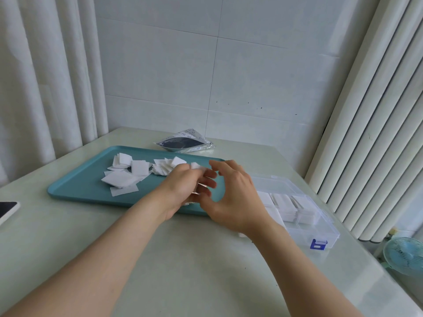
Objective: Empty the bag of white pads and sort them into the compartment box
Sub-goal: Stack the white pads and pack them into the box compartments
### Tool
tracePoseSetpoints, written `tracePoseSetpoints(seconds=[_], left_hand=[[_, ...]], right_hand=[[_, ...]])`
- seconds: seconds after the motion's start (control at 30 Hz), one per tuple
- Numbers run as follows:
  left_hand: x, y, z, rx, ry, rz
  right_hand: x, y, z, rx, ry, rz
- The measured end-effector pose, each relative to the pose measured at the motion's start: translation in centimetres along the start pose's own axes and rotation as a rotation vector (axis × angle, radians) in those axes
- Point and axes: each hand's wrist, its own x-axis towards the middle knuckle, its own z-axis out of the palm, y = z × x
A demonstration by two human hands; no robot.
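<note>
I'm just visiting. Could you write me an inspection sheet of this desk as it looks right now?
Surface: pale green table, teal tray on it.
Job's things: loose white pads on the tray; opened bag behind it; clear compartment box at right, pads stacked inside.
Clutter: phone at the left edge.
Grippers: left hand grips a stack of pads; right hand open beside it.
Cables: nothing seen.
Surroundings: tiled wall, curtains, small fan at lower right.
</note>
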Motion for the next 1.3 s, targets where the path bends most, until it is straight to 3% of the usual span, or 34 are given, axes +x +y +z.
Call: tracePoseSetpoints(seconds=[0.07,0.17,0.27,0.47,0.7,0.93,1.3], left_hand=[[0.5,-0.2,-0.5,0.038,0.206,0.024],[1.5,-0.9,-1.9,0.361,0.545,0.098],[2.0,-1.7,-3.2,0.602,0.684,0.120],[2.0,-2.5,-3.6,0.932,0.538,0.123],[1.4,-2.0,-2.8,0.943,0.424,0.078],[1.4,-2.3,-2.4,1.058,0.417,0.056],[1.0,-2.5,-2.0,1.134,0.463,0.142]], right_hand=[[0.0,0.2,-0.1,-0.055,-0.043,0.064],[-0.1,0.5,0.1,-0.192,-0.121,0.100],[-0.1,0.5,0.6,-0.334,-0.169,0.078],[1.4,-0.5,1.6,-0.568,-0.352,0.040],[3.1,0.4,3.3,-0.406,-0.557,0.041],[2.3,0.2,2.9,-0.659,-0.376,-0.005],[1.4,-1.2,0.2,-0.662,-0.400,-0.090]])
